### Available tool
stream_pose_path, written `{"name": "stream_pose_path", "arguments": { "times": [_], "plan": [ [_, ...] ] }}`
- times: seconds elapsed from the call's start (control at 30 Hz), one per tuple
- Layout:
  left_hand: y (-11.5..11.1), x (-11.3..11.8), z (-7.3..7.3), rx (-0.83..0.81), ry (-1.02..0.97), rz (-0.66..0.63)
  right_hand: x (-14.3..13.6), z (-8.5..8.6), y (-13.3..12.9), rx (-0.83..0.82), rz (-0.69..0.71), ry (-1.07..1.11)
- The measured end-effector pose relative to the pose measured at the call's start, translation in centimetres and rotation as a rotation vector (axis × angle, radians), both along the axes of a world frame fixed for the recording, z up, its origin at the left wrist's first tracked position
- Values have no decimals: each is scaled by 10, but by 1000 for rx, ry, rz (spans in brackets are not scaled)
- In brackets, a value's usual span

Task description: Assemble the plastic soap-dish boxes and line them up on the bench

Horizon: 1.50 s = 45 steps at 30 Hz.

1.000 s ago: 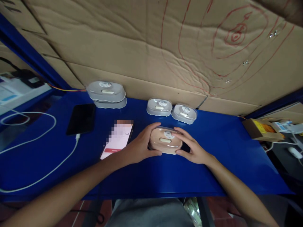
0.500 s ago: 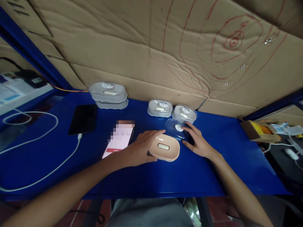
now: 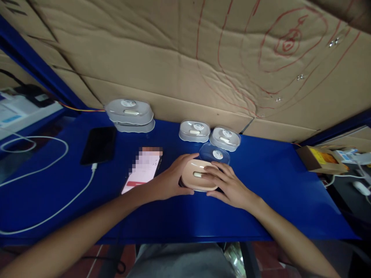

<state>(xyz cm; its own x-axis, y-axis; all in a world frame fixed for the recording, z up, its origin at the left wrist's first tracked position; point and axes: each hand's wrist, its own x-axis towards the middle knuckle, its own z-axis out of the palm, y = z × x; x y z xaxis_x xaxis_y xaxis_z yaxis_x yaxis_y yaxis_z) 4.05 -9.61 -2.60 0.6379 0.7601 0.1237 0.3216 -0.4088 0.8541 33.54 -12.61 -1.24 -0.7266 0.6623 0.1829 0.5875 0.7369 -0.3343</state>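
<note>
My left hand [image 3: 171, 180] is wrapped round the left side of a peach-coloured oval dish [image 3: 191, 181], thumb at the near edge and fingers along the far rim. A small pale oblong piece sits in the middle of the dish. My right hand [image 3: 233, 187] reaches over the dish's right side, fingertips on its inside and thumb at the near right rim. Just behind the dish lies a clear plastic lid [image 3: 206, 151] with a round white sticker, partly hidden by my right hand and the dish. The underside of the dish is out of sight.
Two lidded grey dishes [image 3: 194, 132] stand by the cardboard wall [image 3: 130, 50], and a stack [image 3: 130, 114] sits farther left. A lit phone [image 3: 142, 170] lies left of my hands, beside a dark phone [image 3: 98, 146] on a white cable [image 3: 84, 200]. A small carton [image 3: 321, 160] is far right.
My right hand has left the clear lid and moved left and nearer, onto the peach dish. My left hand keeps its hold. The view has shifted slightly.
</note>
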Motion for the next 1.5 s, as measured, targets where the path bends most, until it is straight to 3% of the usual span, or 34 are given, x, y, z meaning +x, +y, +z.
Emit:
{"name": "stream_pose_path", "arguments": {
  "times": [0.17,0.43,0.6,0.73,0.9,1.03,1.3,1.4,1.5],
  "plan": [
    [1,0,-1,-28,35,15,0,7,1,-23,9,88],
    [4,1,7,-212,-54,50,1,7,2,-8,-12,233],
    [1,2,4,-120,35,43,4,3,3,-5,-107,309],
    [4,-5,11,-113,92,59,13,4,5,-21,-159,342],
    [20,-19,20,-124,42,279,25,12,6,85,-177,294],
    [29,-20,18,-93,-22,464,26,14,5,148,-101,195],
    [27,-16,22,88,60,557,23,15,1,185,1,219],
    [28,-15,25,52,-30,596,22,20,-3,202,39,241],
    [29,-14,30,-94,-163,642,15,21,-7,219,104,200]
  ]
}}
